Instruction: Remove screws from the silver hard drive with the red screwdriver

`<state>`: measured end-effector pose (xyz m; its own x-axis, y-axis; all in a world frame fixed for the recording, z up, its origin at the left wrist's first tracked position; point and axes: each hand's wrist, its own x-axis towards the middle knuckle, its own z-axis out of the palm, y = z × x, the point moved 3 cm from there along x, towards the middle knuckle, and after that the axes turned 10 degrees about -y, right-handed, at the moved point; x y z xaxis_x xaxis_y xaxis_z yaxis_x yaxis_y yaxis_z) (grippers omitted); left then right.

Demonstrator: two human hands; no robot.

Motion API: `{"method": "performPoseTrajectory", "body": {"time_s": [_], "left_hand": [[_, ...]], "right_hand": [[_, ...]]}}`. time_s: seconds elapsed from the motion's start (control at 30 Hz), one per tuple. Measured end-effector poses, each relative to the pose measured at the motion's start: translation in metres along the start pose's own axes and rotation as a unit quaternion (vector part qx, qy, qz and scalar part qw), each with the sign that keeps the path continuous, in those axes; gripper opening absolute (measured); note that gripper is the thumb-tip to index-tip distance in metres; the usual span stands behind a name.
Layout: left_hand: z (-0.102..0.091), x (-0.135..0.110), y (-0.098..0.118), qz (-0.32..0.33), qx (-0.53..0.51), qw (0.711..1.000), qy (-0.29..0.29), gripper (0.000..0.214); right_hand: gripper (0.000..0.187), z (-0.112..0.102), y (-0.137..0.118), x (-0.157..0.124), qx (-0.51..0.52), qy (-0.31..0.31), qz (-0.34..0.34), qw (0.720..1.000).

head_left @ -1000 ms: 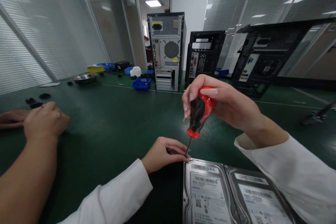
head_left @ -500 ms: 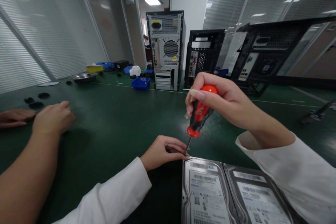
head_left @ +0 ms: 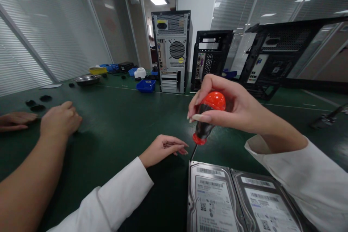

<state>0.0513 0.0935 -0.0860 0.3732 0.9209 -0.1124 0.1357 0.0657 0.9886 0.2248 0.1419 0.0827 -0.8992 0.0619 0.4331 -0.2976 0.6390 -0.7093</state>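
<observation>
My right hand (head_left: 223, 105) is wrapped round the red and black handle of a screwdriver (head_left: 203, 127). Its thin shaft slants down to the far left corner of a silver hard drive (head_left: 212, 195), where the tip meets the edge. Just left of the shaft, my left hand (head_left: 164, 149) hovers with fingers loosely stretched, apart from drive and tool and holding nothing that I can see. A second hard drive (head_left: 269, 203) lies against the right side of the first, labels up, partly below my right sleeve.
On the left, another person's hands (head_left: 58, 119) work over the green table (head_left: 116, 123), near several small dark pieces (head_left: 38, 108). Farther back are a metal bowl (head_left: 87, 79), a blue bin (head_left: 146, 86), a computer tower (head_left: 171, 50) and two black cases (head_left: 212, 58).
My left hand has moved left, off the drive's corner and the screwdriver tip. My right hand has turned the screwdriver handle slightly. The other person's nearer hand has shifted right.
</observation>
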Motion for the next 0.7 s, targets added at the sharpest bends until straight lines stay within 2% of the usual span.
{"method": "performPoseTrajectory", "body": {"time_s": [0.1, 0.27, 0.37, 0.5, 0.7], "left_hand": [[-0.003, 0.001, 0.0, -0.005, 0.017, 0.999, 0.037, 0.032], [0.001, 0.002, -0.001, 0.007, 0.07, 0.997, -0.014, 0.033], [0.003, 0.002, -0.001, 0.005, 0.106, 0.993, -0.041, 0.037], [0.004, 0.001, -0.001, 0.01, 0.106, 0.993, -0.044, 0.033], [0.007, 0.003, -0.003, 0.017, 0.069, 0.996, -0.054, 0.033]], "right_hand": [[0.017, 0.005, 0.007, 0.004, 0.049, 0.014, -0.014, 0.999], [0.01, 0.008, 0.022, 0.008, 0.118, 0.062, -0.053, 0.99], [0.01, 0.007, 0.024, 0.008, 0.166, 0.044, -0.039, 0.984], [0.01, 0.007, 0.017, 0.008, 0.257, 0.005, -0.003, 0.966], [0.006, 0.009, 0.018, 0.007, 0.238, 0.014, -0.05, 0.97]]}}
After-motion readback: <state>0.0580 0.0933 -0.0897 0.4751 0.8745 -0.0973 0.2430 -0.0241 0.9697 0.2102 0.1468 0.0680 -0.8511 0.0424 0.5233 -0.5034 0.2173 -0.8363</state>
